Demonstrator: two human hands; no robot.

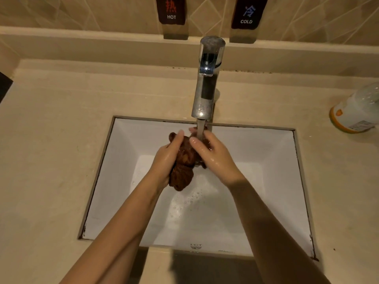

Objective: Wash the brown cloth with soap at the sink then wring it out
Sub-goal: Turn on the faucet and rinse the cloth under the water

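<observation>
Here, left hand (pixel 167 158) and right hand (pixel 213 154) clasping bunched brown cloth (pixel 183 171) (wet), under running faucet (pixel 206 83)

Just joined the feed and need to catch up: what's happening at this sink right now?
A person is washing the brown cloth over the white sink. Both hands grip it, bunched up: the left hand on its left side, the right hand on its right. Water runs from the faucet onto the cloth and right hand. Bubbles sit in the basin. A white and orange bottle stands on the counter to the right.
</observation>
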